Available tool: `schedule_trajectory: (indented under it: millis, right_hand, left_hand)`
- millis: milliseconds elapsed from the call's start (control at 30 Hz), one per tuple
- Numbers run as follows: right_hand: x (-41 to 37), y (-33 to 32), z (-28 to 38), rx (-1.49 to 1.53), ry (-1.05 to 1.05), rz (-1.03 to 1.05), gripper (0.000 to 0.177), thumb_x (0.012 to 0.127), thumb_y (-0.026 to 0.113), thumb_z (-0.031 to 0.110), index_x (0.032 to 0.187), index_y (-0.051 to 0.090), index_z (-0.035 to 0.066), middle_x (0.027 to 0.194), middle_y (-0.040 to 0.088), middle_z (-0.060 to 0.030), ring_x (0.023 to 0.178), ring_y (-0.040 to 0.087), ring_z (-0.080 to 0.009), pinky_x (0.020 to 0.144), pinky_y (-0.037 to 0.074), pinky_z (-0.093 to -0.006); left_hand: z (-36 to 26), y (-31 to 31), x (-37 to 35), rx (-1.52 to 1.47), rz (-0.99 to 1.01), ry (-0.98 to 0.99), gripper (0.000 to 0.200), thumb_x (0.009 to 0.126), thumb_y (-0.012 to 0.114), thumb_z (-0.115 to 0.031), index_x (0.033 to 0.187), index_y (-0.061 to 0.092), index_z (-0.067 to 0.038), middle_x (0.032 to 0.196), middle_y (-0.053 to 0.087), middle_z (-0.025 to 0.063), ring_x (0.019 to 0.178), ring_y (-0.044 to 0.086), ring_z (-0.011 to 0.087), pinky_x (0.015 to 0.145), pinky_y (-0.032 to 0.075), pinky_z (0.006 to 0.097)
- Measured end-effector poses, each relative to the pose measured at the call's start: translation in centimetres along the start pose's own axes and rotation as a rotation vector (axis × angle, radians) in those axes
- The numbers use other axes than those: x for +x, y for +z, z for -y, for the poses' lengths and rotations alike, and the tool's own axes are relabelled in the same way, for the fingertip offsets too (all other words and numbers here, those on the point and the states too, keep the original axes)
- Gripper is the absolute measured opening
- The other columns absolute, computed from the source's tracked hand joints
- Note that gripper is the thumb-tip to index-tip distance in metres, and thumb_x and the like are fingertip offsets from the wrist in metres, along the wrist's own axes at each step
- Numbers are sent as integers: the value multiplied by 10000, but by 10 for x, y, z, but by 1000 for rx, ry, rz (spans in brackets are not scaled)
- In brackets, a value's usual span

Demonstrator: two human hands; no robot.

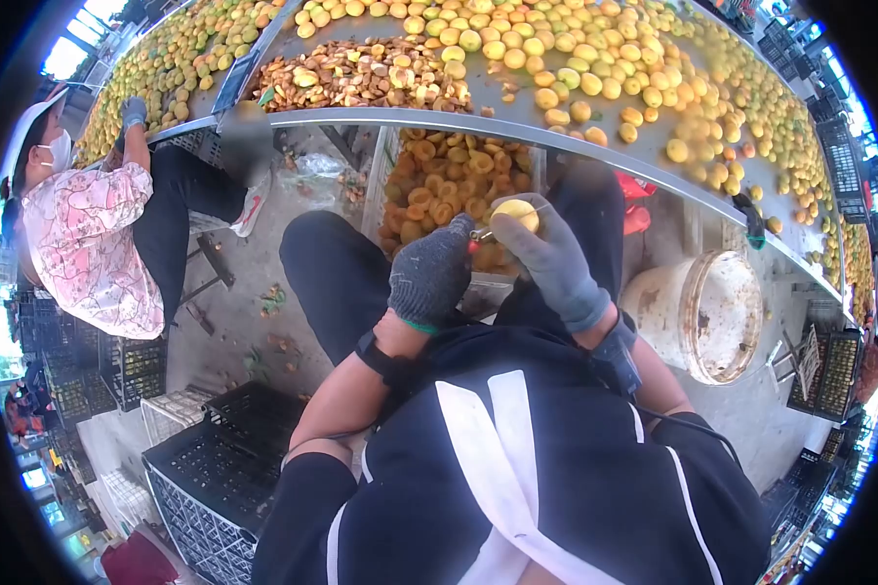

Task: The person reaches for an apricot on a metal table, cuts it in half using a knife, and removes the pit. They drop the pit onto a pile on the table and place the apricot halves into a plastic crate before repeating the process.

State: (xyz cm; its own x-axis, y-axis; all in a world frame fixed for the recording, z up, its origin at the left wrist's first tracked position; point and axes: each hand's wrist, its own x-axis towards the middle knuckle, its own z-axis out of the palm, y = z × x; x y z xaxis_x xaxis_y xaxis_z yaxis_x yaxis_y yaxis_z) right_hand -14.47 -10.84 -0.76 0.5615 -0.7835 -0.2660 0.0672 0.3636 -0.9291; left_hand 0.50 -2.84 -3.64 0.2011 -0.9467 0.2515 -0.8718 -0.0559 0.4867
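My right hand [556,268], in a grey glove, pinches a yellow apricot [515,214] between thumb and fingers. Close to its left, my left hand [429,275] wears a darker knitted glove with a green cuff edge. Its fingers are closed around a small metal tool [482,235] with a red part, and the metal end points at the apricot; most of the tool is hidden by the glove. Both hands are above my lap, over the near side of a crate [380,175] filled with halved apricots [446,185] between my knees.
A metal-edged table [380,115] spans the front, bearing many whole apricots [595,49] and a heap of brown pits [361,78]. A dirty white bucket [698,317] lies at right. Black crates [229,448] stand at left, near a seated person [93,234] in a pink top.
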Motion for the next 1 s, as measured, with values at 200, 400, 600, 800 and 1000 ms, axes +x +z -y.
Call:
schedule_trajectory:
  millis: [200, 400, 600, 800, 1000]
  right_hand:
    - [0, -9, 4, -128, 47, 1, 340, 937, 641, 359, 1046, 637, 38, 860, 611, 13, 739, 544, -27, 653, 455, -191]
    - [21, -9, -21, -367, -239, 60, 366, 922, 665, 241, 1192, 566, 14, 1034, 605, -47, 970, 574, -124, 870, 471, -267]
    - [25, 8, -26, 116, 36, -41, 256, 935, 640, 244, 1092, 586, 49, 851, 615, -14, 635, 551, -60, 548, 468, -202]
    - [27, 20, -23, 249, 59, 56, 321, 931, 653, 342, 1048, 577, 52, 832, 623, -34, 591, 553, -92, 535, 464, -206]
    - [15, 18, -8, 55, -81, 48, 319, 923, 665, 285, 1096, 570, 34, 874, 627, -44, 667, 590, -85, 572, 495, -191]
  left_hand:
    - [0, 1, -5, 21, 6, -7, 314, 827, 648, -150, 1124, 604, -60, 820, 665, 173, 759, 661, 347, 640, 520, 443]
    - [3, 0, 2, 197, 220, -177, 176, 861, 575, -137, 1023, 644, -142, 756, 643, 117, 709, 661, 301, 636, 523, 419]
    - [23, 16, -9, 19, -72, -71, 228, 929, 534, -199, 1102, 631, -87, 772, 657, 147, 668, 654, 333, 569, 509, 440]
    - [33, 28, -12, -71, 4, -161, 280, 950, 519, -236, 1169, 598, -81, 763, 657, 169, 673, 644, 368, 570, 497, 470]
    - [18, 3, -11, -161, 58, -181, 243, 934, 530, -228, 1106, 570, -61, 846, 667, 218, 756, 652, 404, 635, 503, 501]
